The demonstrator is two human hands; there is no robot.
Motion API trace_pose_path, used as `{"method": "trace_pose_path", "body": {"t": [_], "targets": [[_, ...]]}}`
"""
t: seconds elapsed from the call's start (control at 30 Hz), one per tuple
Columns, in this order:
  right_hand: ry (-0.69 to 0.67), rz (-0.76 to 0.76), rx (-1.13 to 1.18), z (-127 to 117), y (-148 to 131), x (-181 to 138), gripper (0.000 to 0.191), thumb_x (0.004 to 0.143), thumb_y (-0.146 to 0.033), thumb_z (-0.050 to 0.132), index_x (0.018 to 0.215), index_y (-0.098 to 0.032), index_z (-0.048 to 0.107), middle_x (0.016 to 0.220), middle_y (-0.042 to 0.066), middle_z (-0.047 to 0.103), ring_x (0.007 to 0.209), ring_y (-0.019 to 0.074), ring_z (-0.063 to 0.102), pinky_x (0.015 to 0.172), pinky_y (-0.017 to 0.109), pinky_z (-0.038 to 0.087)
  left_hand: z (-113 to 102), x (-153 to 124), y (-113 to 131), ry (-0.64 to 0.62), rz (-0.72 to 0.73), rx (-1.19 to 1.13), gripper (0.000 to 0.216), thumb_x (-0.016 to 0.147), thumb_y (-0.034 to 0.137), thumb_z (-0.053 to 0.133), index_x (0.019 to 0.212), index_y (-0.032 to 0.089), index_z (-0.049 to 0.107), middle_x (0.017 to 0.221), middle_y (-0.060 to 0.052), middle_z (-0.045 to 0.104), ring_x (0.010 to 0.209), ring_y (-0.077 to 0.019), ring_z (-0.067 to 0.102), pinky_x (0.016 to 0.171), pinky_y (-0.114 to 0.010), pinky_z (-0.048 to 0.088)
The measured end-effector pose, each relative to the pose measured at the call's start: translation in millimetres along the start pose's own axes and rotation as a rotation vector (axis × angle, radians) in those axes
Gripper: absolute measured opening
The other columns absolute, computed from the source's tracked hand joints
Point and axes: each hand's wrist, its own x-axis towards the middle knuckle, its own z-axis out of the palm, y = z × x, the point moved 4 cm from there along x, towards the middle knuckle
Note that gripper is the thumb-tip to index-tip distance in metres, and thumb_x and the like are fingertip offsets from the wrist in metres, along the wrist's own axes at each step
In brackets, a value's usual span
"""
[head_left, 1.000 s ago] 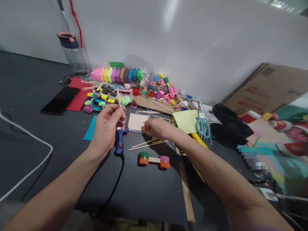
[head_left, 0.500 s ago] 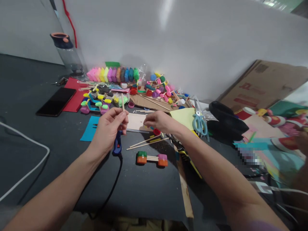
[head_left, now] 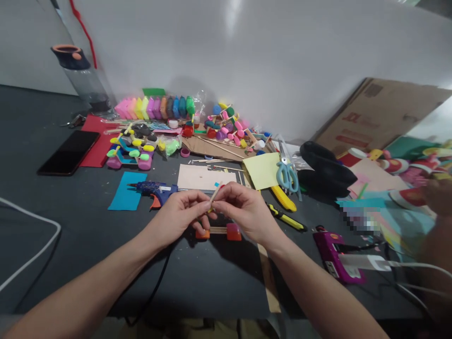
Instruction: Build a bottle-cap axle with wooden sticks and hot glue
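Observation:
My left hand (head_left: 187, 214) is closed on a thin wooden stick (head_left: 215, 192), which points up and slightly right between my hands. My right hand (head_left: 247, 212) meets it there, thumb and fingertips pinched at the stick; what else sits between those fingers is mostly hidden, apart from a bit of yellow. Just below lies a small piece made of orange and purple blocks (head_left: 233, 231) joined by pale sticks (head_left: 219, 230), partly covered by my left fingers. A blue glue gun (head_left: 158, 189) rests beside my left hand, its nozzle toward the left.
A blue sheet (head_left: 127, 190), a pale board (head_left: 197, 176), a yellow-black cutter (head_left: 287, 219) and scissors (head_left: 286, 175) surround my hands. Craft pieces (head_left: 229, 125) and a bottle (head_left: 83, 80) stand along the wall. At right are a purple device (head_left: 334, 259) and another person's hand (head_left: 439, 195).
My right hand has come back toward me and met my left hand at the stick. My left hand has moved right and lower, uncovering the glue gun. The view has shifted slightly.

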Motion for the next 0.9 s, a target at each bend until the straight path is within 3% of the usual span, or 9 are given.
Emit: {"method": "trace_pose_path", "body": {"t": [0.2, 0.57, 0.7, 0.9], "targets": [[0.117, 0.013, 0.105, -3, 17, -2, 0.03, 0.074, -0.043, 0.083, 0.083, -0.021, 0.064, 0.076, -0.002, 0.062, 0.07, 0.0128, 0.057, 0.066, 0.027, 0.046, 0, 2, -7, -0.004, -0.127, -0.123, 0.035, 0.07, 0.043, 0.086, 0.079, 0.013, 0.071, 0.076, -0.007, 0.074, 0.052, -0.0118, 0.067, 0.049, -0.021, 0.058], [0.088, 0.066, 0.151, -2, 16, -7, 0.03, 0.075, -0.045, 0.083, 0.071, -0.019, 0.068, 0.069, -0.001, 0.065, 0.064, 0.0125, 0.055, 0.06, 0.026, 0.043, 6, -3, -4, -0.04, -0.22, -0.105, 0.039, 0.068, 0.048, 0.087, 0.075, 0.013, 0.073, 0.07, -0.007, 0.074, 0.049, -0.012, 0.068, 0.047, -0.017, 0.056], [0.058, 0.116, 0.228, 1, 20, -7, 0.031, 0.073, -0.045, 0.084, 0.074, -0.019, 0.067, 0.067, -0.002, 0.063, 0.054, 0.0095, 0.05, 0.049, 0.023, 0.039, 7, -3, -3, -0.057, -0.242, -0.143, 0.038, 0.066, 0.046, 0.088, 0.07, 0.013, 0.072, 0.069, -0.007, 0.073, 0.047, -0.0118, 0.066, 0.046, -0.019, 0.055], [0.007, 0.188, 0.289, 2, 21, -9, 0.034, 0.074, -0.046, 0.083, 0.073, -0.019, 0.063, 0.058, -0.005, 0.058, 0.044, 0.0069, 0.045, 0.043, 0.021, 0.035, 7, -6, -1, -0.066, -0.197, -0.102, 0.034, 0.072, 0.045, 0.084, 0.071, 0.013, 0.072, 0.068, -0.006, 0.072, 0.049, -0.0116, 0.066, 0.048, -0.019, 0.056]]}}
